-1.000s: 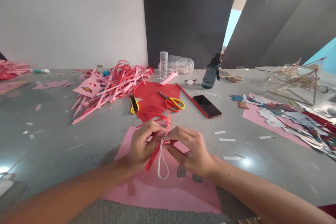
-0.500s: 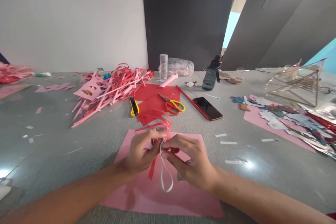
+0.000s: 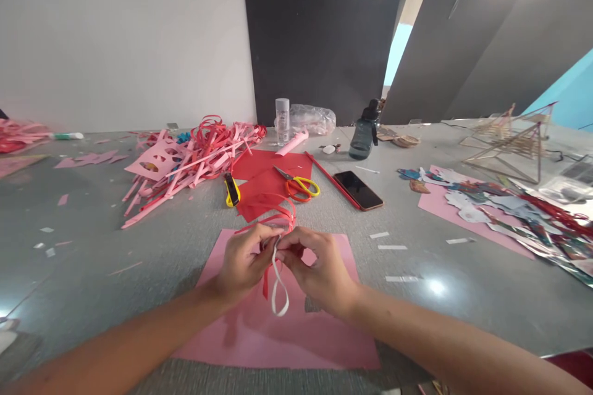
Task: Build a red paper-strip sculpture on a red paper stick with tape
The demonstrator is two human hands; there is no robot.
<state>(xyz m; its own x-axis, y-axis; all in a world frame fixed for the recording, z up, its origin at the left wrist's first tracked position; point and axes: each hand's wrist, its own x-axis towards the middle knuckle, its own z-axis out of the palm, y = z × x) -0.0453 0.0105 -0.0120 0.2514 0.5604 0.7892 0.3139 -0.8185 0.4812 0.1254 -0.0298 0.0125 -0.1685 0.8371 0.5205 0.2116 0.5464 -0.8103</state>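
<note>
White thin cord loop (image 3: 280,313) hangs over a pink rectangular paper sheet (image 3: 278,345), grey surface (image 3: 162,253) extending left and right of the sheet, its far edge well apart; the loop dangles between my left hand (image 3: 243,259) and right hand (image 3: 324,268), both pinching its top.

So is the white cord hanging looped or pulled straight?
Looped: the white cord bows into two sides that meet in a rounded bottom.

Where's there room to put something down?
Bare table lies between the right arm and the cutouts. Between the left arm and the paper strips, there's room among thin scraps. It's crowded farther back: scissors, cutter, phone.
</note>
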